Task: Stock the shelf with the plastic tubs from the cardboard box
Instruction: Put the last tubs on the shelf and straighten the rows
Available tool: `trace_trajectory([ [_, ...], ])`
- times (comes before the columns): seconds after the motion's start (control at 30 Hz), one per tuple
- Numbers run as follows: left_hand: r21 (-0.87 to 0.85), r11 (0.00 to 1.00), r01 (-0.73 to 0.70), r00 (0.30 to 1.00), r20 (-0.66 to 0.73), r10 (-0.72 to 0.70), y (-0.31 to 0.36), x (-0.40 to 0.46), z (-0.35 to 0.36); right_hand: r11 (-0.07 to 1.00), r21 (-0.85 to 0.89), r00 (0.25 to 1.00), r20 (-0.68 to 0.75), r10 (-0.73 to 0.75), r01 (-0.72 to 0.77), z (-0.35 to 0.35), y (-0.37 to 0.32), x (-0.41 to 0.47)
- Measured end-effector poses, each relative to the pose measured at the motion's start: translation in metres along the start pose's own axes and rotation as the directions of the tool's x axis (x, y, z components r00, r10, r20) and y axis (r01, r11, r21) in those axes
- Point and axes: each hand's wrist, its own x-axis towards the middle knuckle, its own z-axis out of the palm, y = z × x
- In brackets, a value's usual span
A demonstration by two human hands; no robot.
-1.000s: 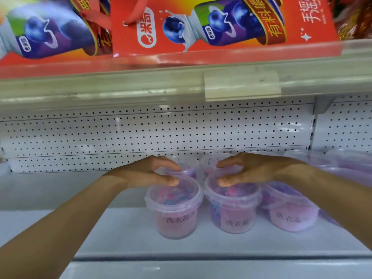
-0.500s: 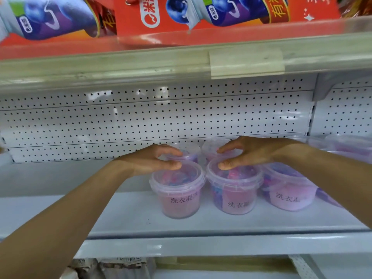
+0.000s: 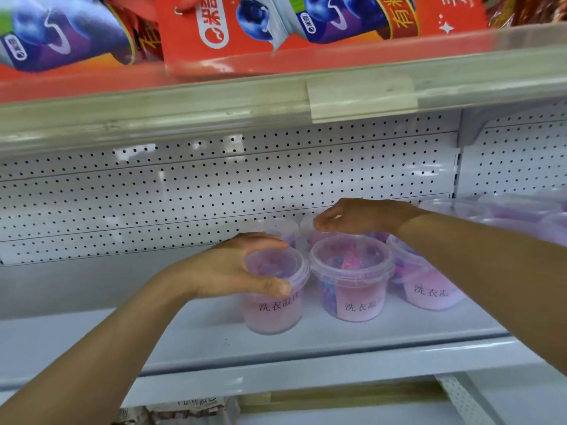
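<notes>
Several clear plastic tubs with pink and blue contents stand on the white shelf [image 3: 184, 342]. My left hand [image 3: 227, 268] grips the lid rim of the front left tub [image 3: 274, 305], thumb at the front and fingers over the back. Just to its right stands a second front tub [image 3: 352, 280], and a third tub [image 3: 429, 289] sits partly behind my right forearm. My right hand [image 3: 359, 216] hovers over the back-row tubs [image 3: 285, 230] with its fingers loosely curled and nothing in it. The cardboard box is out of view.
A perforated white back panel [image 3: 214, 191] closes the shelf behind. More tubs [image 3: 515, 210] fill the right end. The upper shelf edge [image 3: 214, 111] with a blank price tag holder hangs overhead, carrying red drink cartons [image 3: 306, 29]. The shelf's left part is bare.
My right hand has lifted off the middle front tub and drawn back above the rear row. My left hand has shifted forward and closed round the left tub's lid. The camera tilted down.
</notes>
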Motion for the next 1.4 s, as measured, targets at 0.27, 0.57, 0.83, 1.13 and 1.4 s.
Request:
trace_trajectory([
  [0.27, -0.135, 0.991, 0.013, 0.999, -0.038, -0.018, -0.005, -0.002, 0.007, 0.998, -0.051, 1.0, 0.013, 0.023, -0.022, 0.0, -0.006, -0.011],
  [0.57, -0.226, 0.972, -0.062, 0.987, -0.156, 0.027, -0.007, -0.004, 0.019, 0.998, 0.013, 0.991, 0.121, -0.063, 0.061, -0.017, -0.027, -0.081],
  [0.83, -0.22, 0.975, -0.033, 0.991, -0.133, 0.003, -0.007, -0.004, 0.019, 0.991, -0.019, 0.988, 0.077, -0.134, 0.136, 0.01, -0.022, -0.098],
  [1.13, -0.056, 0.995, -0.08, 0.838, -0.545, 0.037, 0.054, -0.025, 0.037, 0.949, 0.077, 0.907, -0.327, -0.266, 0.306, 0.021, -0.007, -0.133],
  [1.4, 0.023, 0.973, -0.228, 0.758, -0.623, 0.193, 0.172, -0.031, 0.107, 0.966, 0.109, 0.71, -0.698, -0.094, 0.235, 0.023, 0.068, -0.254],
])
